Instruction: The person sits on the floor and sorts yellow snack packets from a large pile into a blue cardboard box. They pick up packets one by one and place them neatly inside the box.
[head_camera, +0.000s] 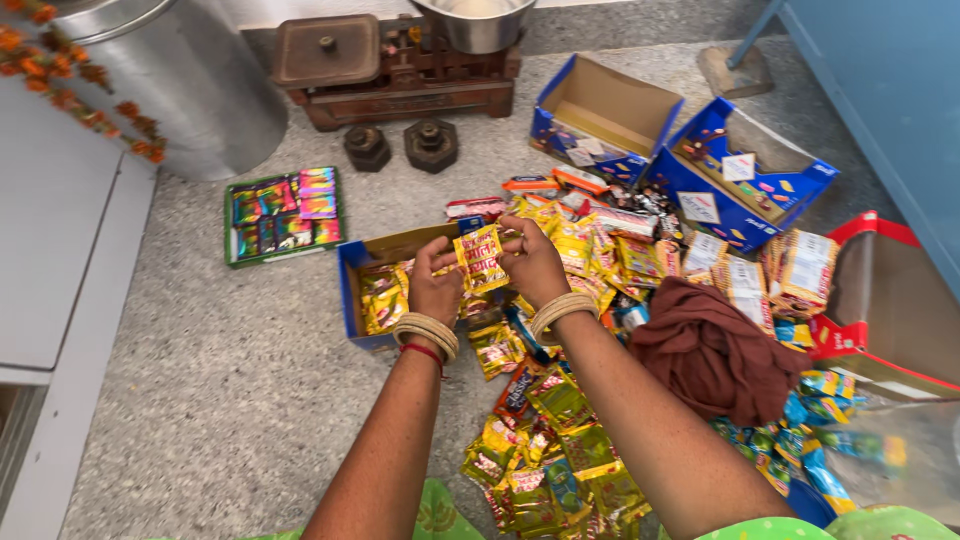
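Head view, looking down on a speckled grey floor (230, 400): its left part lies bare from the pale ledge (60, 250) at the left edge across to the arms, while the right part is crowded with a heap of small snack sachets (560, 440) that runs from between the forearms out toward the blue wall (890, 110). At the top stand a steel drum (190, 90), an old balance scale (400, 70) with two iron weights (400, 147) in front of it, and two open blue cartons (680, 150); a green tray of shiny packets (284, 215) sits apart on the open floor, a brown cloth (715, 350) lies on the heap, and a red box (880, 300) closes the right side. The yellow and red sachet (481, 257) is small, flat and glossy, held upright just above the near corner of a blue box (352, 300) partly filled with similar yellow packets. The left hand (434, 285) pinches the sachet's left edge with thumb and fingertips, the other fingers curled in; the right hand (533, 265) pinches its right edge the same way. Both wrists wear pale bangles, the left one also a red thread.
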